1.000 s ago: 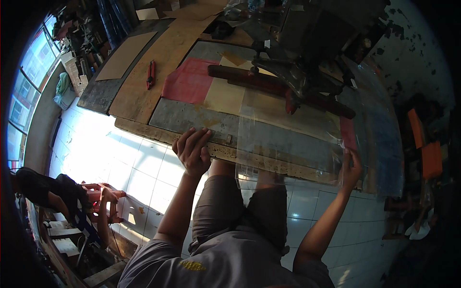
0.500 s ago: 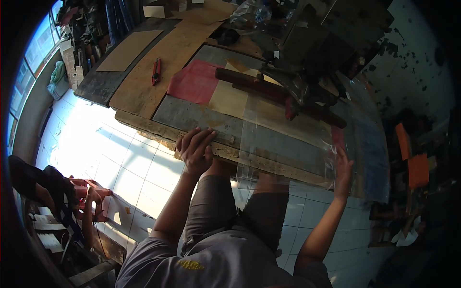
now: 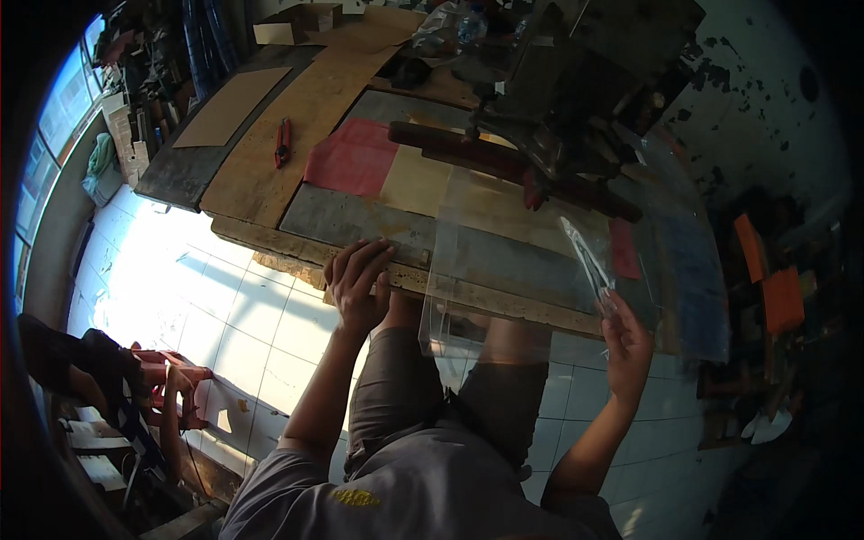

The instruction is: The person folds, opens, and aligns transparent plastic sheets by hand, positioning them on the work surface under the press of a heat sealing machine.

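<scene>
The grey shirt has 1 yellow emblem; shorts are dark.

clear sheet: glossy plastic | bench edge: rough wood | red piece: matt | shorts: matt cloth

- Daylight from tall barred windows, left side; room dim overall
- White tiled floor blown out at left, shadow bands across it
- Dark metal machine underexposed, detail lost
- Bright glints along creased clear plastic sheet
- Fisheye: curved edges, black vignetted corners
- Far right murky, small items unreadable
- Centre fairly sharp, slightly soft
</scene>
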`<move>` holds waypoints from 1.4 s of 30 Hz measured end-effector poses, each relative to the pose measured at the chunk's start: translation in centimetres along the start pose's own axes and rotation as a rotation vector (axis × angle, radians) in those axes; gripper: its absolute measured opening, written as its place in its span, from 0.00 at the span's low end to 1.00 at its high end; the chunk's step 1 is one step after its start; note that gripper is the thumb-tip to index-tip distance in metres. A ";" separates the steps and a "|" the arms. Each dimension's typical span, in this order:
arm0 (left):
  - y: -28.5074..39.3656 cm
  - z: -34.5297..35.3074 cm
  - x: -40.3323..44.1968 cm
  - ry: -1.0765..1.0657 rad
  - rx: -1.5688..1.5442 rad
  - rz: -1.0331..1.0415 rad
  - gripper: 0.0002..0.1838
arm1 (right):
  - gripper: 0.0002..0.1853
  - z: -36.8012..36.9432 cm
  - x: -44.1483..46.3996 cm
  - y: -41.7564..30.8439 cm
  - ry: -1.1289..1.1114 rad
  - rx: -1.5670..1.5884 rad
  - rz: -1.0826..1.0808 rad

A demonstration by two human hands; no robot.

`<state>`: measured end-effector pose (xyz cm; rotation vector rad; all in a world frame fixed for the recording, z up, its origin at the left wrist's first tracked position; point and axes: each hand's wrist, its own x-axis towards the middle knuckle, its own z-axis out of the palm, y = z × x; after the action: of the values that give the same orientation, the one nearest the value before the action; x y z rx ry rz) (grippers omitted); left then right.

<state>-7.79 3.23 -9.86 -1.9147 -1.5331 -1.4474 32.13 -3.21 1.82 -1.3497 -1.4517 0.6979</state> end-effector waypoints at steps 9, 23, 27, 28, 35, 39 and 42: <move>6.0 -4.4 7.2 -0.238 -0.483 -0.186 0.21 | 0.13 -7.2 -4.9 0.8 0.015 0.091 -0.142; 13.6 -5.6 15.8 -0.799 -1.053 0.133 0.37 | 0.08 -8.9 -3.8 -4.8 -0.152 0.008 -0.533; 15.6 -6.2 16.2 -0.781 -1.089 0.158 0.35 | 0.08 -9.7 -3.3 -6.0 -0.215 -0.056 -0.591; 16.0 -6.2 16.2 -0.782 -1.078 0.175 0.34 | 0.08 -9.9 -3.3 -6.1 -0.214 -0.047 -0.591; 16.1 -5.0 16.1 -0.855 -1.158 0.298 0.28 | 0.07 -10.7 -3.4 -6.1 -0.223 -0.053 -0.586; 16.2 -4.2 16.1 -0.869 -1.309 0.251 0.22 | 0.07 -10.6 -3.1 -5.8 -0.210 -0.021 -0.583; 16.1 -1.2 14.8 -0.780 -1.542 0.320 0.23 | 0.07 -10.6 -2.5 -4.9 -0.192 0.042 -0.604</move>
<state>4.35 4.39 8.39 -3.5819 0.2005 -2.0134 39.73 -8.84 9.13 -0.7545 -1.8667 0.4601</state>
